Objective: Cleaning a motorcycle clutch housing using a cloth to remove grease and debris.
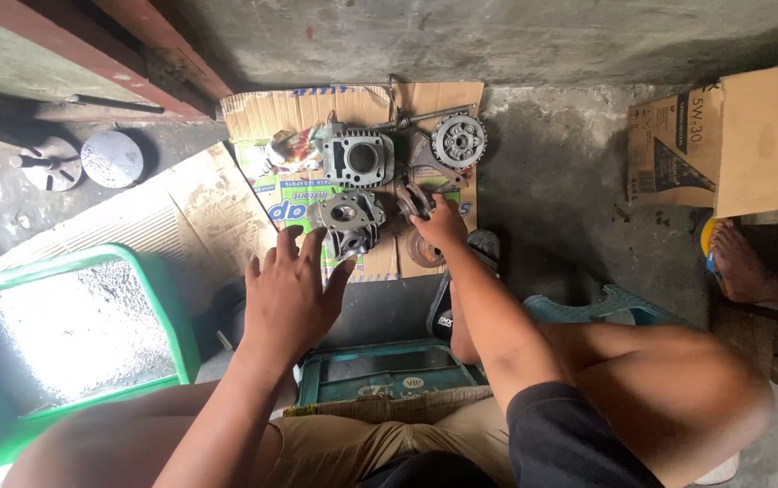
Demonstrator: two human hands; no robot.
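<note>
Head view: looks straight down on a person seated low over a work spot.
Floor point(551, 172): rough grey concrete, stained and damp-looking; a dark wall runs along the top.
Green tub point(172, 316): one, at the left, holding pale liquid.
Cardboard box point(750, 136): one, open, at the right, beside another person's bare foot point(740, 264).
Cardboard sheets point(443, 99): several flattened pieces laid on the floor, carrying the engine parts.
Cylinder block point(358, 157): one, finned, bore facing up.
Clutch assembly point(458, 140): one, round and toothed, right of the block.
Cylinder head point(347, 217): one, just ahead of the left fingertips.
Left hand point(289, 294): open, fingers spread, hovering, holding nothing.
Right hand point(441, 224): fingers curled on a small round metal part point(414, 201) near the cardboard's middle.
</note>
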